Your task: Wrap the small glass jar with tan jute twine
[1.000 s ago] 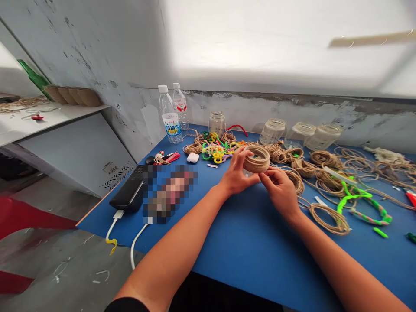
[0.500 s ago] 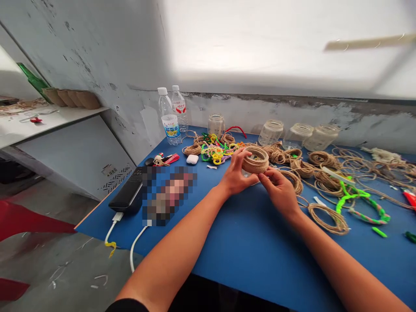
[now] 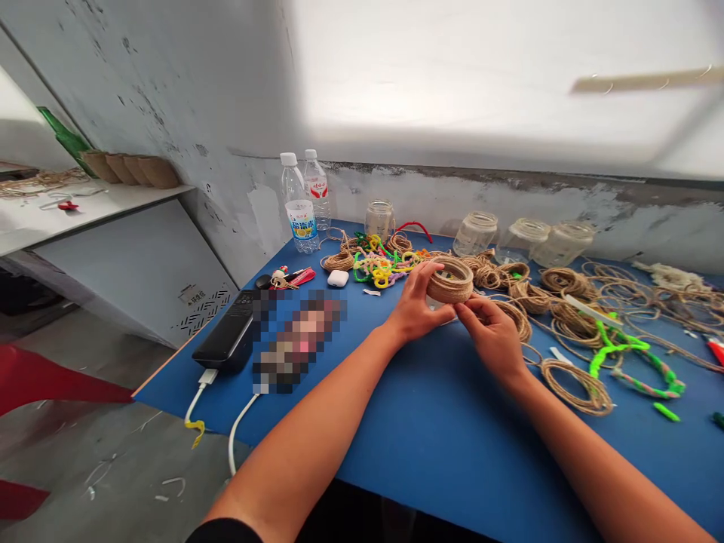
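A glass jar is held up over the table, its upper part wound round with brown twine and its open mouth facing up. My left hand is closed on the jar's left side, fingers behind and thumb along the near side. At the lower right of the winding, my right hand is closed, with thumb and fingertips pressed against the twine. The lower part of the jar is mostly hidden by my hands. Just right of my right hand lie a twine coil and a loose twine ring.
Glass jars stand along the wall. Bottles, colourful pipe cleaners and keys lie or stand at the back left. A black power bank with a white cable sits near the blue table's left edge.
The view has shifted slightly, so everything appears a little further right. Both hands keep the same hold on the jar, with hardly any movement.
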Demonstrator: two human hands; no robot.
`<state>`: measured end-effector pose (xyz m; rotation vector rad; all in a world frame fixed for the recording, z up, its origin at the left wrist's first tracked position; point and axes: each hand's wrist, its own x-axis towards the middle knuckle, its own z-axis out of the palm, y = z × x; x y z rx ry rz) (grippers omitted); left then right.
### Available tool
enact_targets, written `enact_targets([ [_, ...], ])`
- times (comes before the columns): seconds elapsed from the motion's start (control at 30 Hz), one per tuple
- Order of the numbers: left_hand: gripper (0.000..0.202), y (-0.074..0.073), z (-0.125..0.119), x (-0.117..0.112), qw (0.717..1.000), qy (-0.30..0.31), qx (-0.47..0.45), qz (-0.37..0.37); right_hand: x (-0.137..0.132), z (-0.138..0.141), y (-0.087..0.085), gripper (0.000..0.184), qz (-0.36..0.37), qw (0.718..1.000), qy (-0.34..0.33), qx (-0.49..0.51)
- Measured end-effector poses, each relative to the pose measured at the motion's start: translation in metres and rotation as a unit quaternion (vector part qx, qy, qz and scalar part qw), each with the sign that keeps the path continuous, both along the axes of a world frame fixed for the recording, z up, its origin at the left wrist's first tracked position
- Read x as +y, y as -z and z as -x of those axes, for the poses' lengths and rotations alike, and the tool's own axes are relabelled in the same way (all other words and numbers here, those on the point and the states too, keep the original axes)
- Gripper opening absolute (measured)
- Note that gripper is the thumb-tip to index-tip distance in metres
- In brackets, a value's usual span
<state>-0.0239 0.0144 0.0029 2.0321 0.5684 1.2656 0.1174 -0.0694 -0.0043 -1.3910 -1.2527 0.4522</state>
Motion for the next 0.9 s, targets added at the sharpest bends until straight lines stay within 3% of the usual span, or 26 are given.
enact_targets([
  [0.9, 0.071, -0.0050, 0.0040, 0.0015, 1.000, 0.028, -0.008, 0.006, 0.0002, -0.0012, -0.0003, 0.041, 0.006, 1.000, 0.020, -0.015],
])
